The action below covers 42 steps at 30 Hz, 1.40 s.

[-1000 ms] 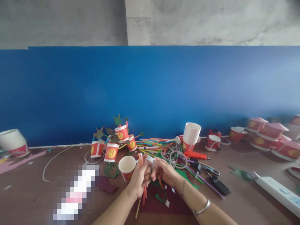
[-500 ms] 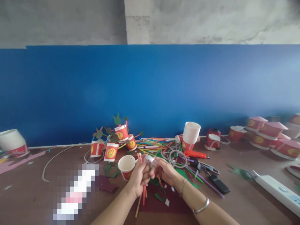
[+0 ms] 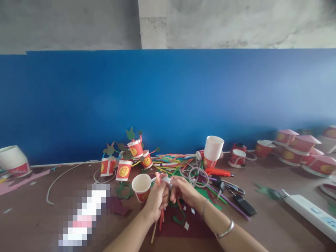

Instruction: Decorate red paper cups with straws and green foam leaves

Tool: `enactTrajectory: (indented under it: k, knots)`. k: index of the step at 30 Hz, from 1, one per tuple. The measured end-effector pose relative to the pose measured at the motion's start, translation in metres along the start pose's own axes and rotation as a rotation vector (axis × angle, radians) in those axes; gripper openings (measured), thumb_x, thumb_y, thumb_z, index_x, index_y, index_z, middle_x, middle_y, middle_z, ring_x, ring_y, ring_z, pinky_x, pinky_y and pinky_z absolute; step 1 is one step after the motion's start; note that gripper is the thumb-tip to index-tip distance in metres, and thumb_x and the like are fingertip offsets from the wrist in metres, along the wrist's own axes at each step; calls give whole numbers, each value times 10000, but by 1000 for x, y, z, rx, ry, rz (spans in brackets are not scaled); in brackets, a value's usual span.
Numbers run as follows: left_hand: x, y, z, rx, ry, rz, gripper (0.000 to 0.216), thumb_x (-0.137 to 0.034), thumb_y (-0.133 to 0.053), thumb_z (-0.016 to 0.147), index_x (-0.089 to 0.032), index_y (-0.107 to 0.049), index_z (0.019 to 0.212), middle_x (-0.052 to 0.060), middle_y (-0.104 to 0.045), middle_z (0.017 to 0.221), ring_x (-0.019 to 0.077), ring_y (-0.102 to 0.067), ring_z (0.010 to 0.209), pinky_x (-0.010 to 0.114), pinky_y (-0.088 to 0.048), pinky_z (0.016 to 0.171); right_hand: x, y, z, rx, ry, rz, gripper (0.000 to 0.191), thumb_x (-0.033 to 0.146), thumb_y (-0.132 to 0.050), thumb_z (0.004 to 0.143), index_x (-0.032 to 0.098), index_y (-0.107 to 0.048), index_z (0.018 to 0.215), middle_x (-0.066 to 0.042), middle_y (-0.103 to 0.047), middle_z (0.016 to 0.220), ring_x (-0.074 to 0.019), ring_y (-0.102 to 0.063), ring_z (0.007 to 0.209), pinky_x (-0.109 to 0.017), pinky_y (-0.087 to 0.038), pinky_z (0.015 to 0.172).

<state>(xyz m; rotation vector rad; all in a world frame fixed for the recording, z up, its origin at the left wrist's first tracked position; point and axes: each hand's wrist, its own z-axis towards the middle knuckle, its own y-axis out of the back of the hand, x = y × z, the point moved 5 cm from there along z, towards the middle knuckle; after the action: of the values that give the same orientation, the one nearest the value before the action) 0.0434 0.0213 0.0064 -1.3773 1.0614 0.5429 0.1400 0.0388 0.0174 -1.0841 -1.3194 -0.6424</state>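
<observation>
My left hand (image 3: 155,200) is closed around a bundle of orange and red drinking straws (image 3: 158,178), whose lower ends stick out beneath the palm. Against it, my right hand (image 3: 186,189) pinches a small whitish roll, seemingly clear tape (image 3: 167,181), between thumb and fingers at the straws' side. Fingers partly hide where the tape and straws meet. Just left of my hands stands an open paper cup (image 3: 141,196). Below them, green paper scraps (image 3: 179,217) and small white bits lie on a dark red sheet (image 3: 193,229).
Decorated paper cups (image 3: 124,171) stand at back left. Loose straws (image 3: 173,161) lie behind my hands, beside a stack of white cups (image 3: 214,148). To the right are an orange cutter (image 3: 217,172), a black key fob (image 3: 244,204), a power strip (image 3: 309,210) and pink-topped cups (image 3: 306,143).
My hands stay together in nearly the same place. The tape roll and straws have turned slightly between my fingers, and the view has shifted a little.
</observation>
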Motion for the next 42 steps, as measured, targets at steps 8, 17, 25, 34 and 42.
enactTrajectory:
  k: [8,17,25,34,42]
  knots:
    - [-5,-3,0,52,23,-194,555,-423,-770,627,-225,-471,1050,-156,-244,433,10,-61,340,121,-59,288,-2,-3,0,70,12,98,213,350,-564,705,165,-495,783,-18,-658,465,-111,-545,326,-155,-288,332]
    - [-4,-1,2,115,162,-432,492,-266,-818,605,-215,-462,940,-153,-160,451,-3,-69,325,115,-16,294,-6,-3,1,104,-16,112,217,323,-555,706,172,-481,842,-7,-667,487,-109,-561,321,-135,-227,286]
    - [-8,-2,0,102,55,-228,535,-378,-755,683,-221,-454,1097,-154,-251,428,10,-53,337,126,-36,292,-1,-3,-1,58,-2,61,271,433,-550,756,193,-437,808,-16,-672,489,-120,-571,319,-131,-242,281]
    - [-8,-2,2,76,26,-197,553,-452,-759,646,-218,-463,1051,-159,-237,421,11,-39,338,133,-33,290,-1,-5,-1,46,-3,75,152,284,-467,672,189,-440,788,-18,-670,491,-146,-613,373,-145,-271,319]
    - [-8,-6,-3,77,56,-177,587,-434,-783,602,-237,-451,1044,-160,-240,426,11,-52,335,127,-31,293,-6,-4,1,15,-5,71,155,261,-428,613,195,-430,753,-5,-637,429,-146,-584,341,-147,-238,313]
